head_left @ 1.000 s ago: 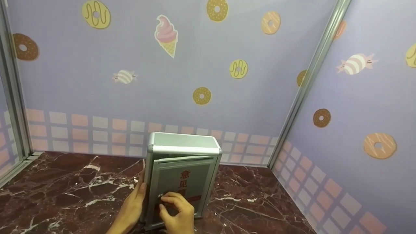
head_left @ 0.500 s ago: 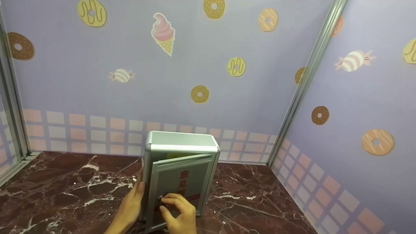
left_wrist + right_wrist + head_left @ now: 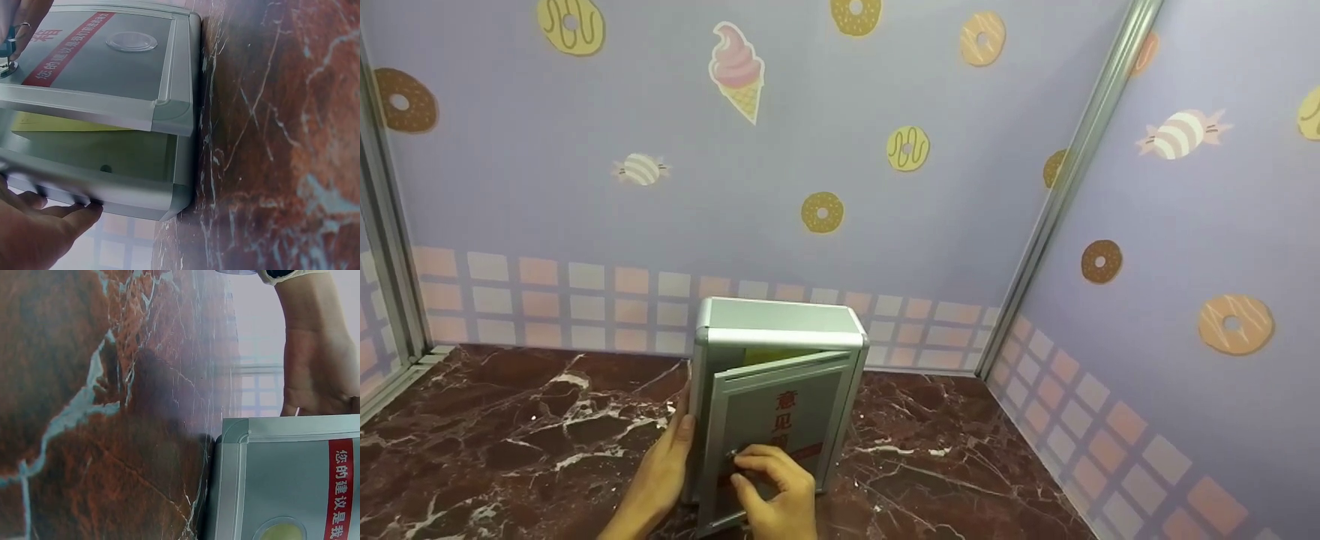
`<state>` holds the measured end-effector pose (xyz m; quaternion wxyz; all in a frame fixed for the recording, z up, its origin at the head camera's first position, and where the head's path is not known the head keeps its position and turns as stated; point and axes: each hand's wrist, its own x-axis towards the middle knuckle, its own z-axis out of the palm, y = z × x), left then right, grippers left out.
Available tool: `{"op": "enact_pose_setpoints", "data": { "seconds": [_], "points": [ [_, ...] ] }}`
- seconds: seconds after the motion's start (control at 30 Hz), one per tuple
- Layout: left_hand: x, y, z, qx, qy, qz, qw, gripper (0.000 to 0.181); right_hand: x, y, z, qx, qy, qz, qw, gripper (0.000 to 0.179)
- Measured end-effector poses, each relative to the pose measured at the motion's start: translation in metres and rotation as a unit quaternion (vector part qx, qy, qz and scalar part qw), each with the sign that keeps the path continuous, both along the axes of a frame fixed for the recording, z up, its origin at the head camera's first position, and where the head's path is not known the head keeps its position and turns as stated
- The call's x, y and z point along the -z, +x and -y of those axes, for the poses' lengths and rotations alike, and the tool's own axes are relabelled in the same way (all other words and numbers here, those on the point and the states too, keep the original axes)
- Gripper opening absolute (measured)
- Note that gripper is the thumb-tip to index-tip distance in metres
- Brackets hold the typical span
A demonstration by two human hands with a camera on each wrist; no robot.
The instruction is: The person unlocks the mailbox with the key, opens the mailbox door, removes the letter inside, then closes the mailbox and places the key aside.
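A silver metal suggestion box (image 3: 780,319) with red Chinese characters stands upright on the table. Its door (image 3: 754,409) is ajar, swung out on the left side. My right hand (image 3: 780,491) pinches a key (image 3: 8,48) in the round lock on that door; the fingers mostly cover the key. Against the left side wall of the box my left hand (image 3: 660,472) presses with extended fingers, the tips touching the wall in the left wrist view. Through the gap a yellow sheet (image 3: 67,121) is visible inside the box.
The dark red marble-patterned table (image 3: 547,420) spreads to both sides of the box. Behind it rises a purple wall (image 3: 675,232) printed with sweets, and a second wall (image 3: 1170,225) closes the right. A metal post (image 3: 1065,187) stands at their corner.
The door has swung farther out, pulled by my right hand, and the yellow sheet has come into view in the gap. My left hand has stayed on the side of the box.
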<state>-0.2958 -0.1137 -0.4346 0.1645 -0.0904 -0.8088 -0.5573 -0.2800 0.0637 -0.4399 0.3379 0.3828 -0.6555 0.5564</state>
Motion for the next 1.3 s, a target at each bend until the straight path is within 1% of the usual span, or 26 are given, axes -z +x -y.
{"op": "enact_pose_setpoints", "data": {
  "seconds": [0.1, 0.23, 0.33, 0.43, 0.5, 0.6, 0.77, 1.0, 1.1, 1.3],
  "points": [
    [0.000, 0.000, 0.000, 0.000, 0.005, -0.004, 1.0000, 0.052, -0.004, 0.004, 0.000, -0.006, -0.004, -0.005, 1.0000, 0.022],
    [0.002, 0.002, 0.002, 0.007, 0.007, 0.002, 0.9999, 0.053, -0.014, 0.014, 0.000, -0.012, -0.002, -0.029, 0.9995, 0.024],
    [0.004, 0.004, 0.002, 0.011, 0.004, 0.015, 0.9998, 0.054, -0.020, 0.023, 0.000, -0.022, -0.003, -0.030, 0.9993, 0.024],
    [0.005, 0.004, 0.002, 0.006, 0.000, 0.024, 0.9997, 0.054, -0.021, 0.026, -0.002, -0.024, -0.007, -0.020, 0.9995, 0.023],
    [0.005, 0.003, 0.002, 0.005, -0.001, 0.025, 0.9997, 0.054, -0.021, 0.027, -0.002, -0.020, -0.007, -0.016, 0.9996, 0.023],
    [0.003, 0.002, 0.002, 0.002, -0.006, 0.016, 0.9999, 0.054, -0.022, 0.026, -0.003, -0.014, -0.010, -0.009, 0.9998, 0.022],
    [-0.002, 0.000, 0.004, -0.009, -0.008, -0.002, 0.9999, 0.053, -0.026, 0.024, -0.001, -0.023, -0.014, 0.001, 0.9996, 0.021],
    [-0.001, 0.002, 0.004, -0.003, 0.004, 0.002, 1.0000, 0.052, -0.025, 0.026, -0.002, -0.033, -0.019, -0.004, 0.9993, 0.022],
    [-0.001, 0.002, 0.004, -0.006, 0.000, 0.004, 1.0000, 0.052, -0.025, 0.027, -0.002, -0.035, -0.019, -0.009, 0.9991, 0.022],
    [0.000, 0.001, -0.001, 0.000, 0.002, 0.004, 1.0000, 0.053, -0.023, 0.027, -0.008, -0.032, -0.019, -0.018, 0.9992, 0.024]
  ]
}}
